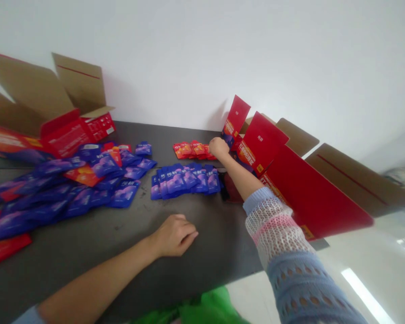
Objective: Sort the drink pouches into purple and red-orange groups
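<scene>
My left hand (176, 236) rests on the dark table with its fingers curled in, and nothing shows in it. Ahead of it lies an overlapping row of purple pouches (185, 179). Behind that row is a shorter row of red-orange pouches (192, 149). My right hand (219, 147) reaches to the right end of the red-orange row, close to a red carton (236, 119) with raised flaps. Its fingers look closed, but their tips are turned away, and what they hold, if anything, is hidden.
A mixed heap of purple and red pouches (57, 193) covers the table's left side. Behind it stands an open red carton (70, 132) with brown inner flaps. Another red carton's long panel (310, 198) juts over the table's right edge. A white wall (172, 58) rises behind.
</scene>
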The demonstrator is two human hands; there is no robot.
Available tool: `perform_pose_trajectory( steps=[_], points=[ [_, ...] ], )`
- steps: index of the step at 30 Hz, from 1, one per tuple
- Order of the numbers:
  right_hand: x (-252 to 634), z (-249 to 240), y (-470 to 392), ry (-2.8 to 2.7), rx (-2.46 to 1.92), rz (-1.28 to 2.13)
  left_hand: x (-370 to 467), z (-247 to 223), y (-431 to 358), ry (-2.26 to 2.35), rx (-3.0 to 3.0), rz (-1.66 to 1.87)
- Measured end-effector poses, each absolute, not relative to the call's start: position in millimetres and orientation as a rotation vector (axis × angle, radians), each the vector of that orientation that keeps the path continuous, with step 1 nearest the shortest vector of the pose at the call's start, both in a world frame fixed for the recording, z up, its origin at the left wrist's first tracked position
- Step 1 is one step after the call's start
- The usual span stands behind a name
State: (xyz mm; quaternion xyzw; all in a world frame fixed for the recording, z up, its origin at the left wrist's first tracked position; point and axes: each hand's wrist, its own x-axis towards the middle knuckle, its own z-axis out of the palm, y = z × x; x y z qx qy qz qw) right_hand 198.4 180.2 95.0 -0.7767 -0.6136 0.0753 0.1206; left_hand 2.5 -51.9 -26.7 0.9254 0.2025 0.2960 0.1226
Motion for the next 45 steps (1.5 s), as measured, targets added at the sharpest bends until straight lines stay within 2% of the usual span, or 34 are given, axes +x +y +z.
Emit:
perform_pose_trajectory(
  steps=[3,6,9,13,16,19,24,31,39,45],
  points=[
    [202.1,98.5,149.4,-1.886,-2.164,0.09,-4.3,-22.4,-48.0,0.747,2.745,1.22],
    [206.0,101.8,110.5,-2.003,-2.074,-0.133,-30.3,-13.2,-30.4,1.324,2.702,1.499],
    [209.7,103.6,70.4,-2.076,-2.033,-0.258,-73.6,-6.0,-4.7,2.126,2.439,1.357],
    [213.8,100.3,27.0,-2.163,-1.965,-0.262,-122.3,-5.8,17.2,2.525,2.036,1.007],
    [216.4,95.5,3.8,-2.206,-1.913,-0.247,-131.8,-9.2,18.2,2.581,1.991,0.758],
    [219.8,89.9,-14.0,-2.221,-1.872,-0.218,-126.0,-13.8,12.9,2.532,2.097,0.661],
    [228.2,72.2,-39.4,-2.227,-1.798,-0.141,-114.0,-25.1,4.0,2.505,2.248,0.636],
    [239.1,41.6,-58.1,-2.217,-1.724,-0.092,-100.6,-34.2,-5.7,2.563,2.107,0.637],
    [237.0,27.5,-57.3,-2.15,-1.562,-0.011,-88.4,-14.3,-40.8,2.695,2.083,-0.01],
    [224.9,19.6,-54.9,-2.207,-1.504,0.069,-107.9,-4.8,-62.0,2.354,2.006,-0.077]
  ],
)
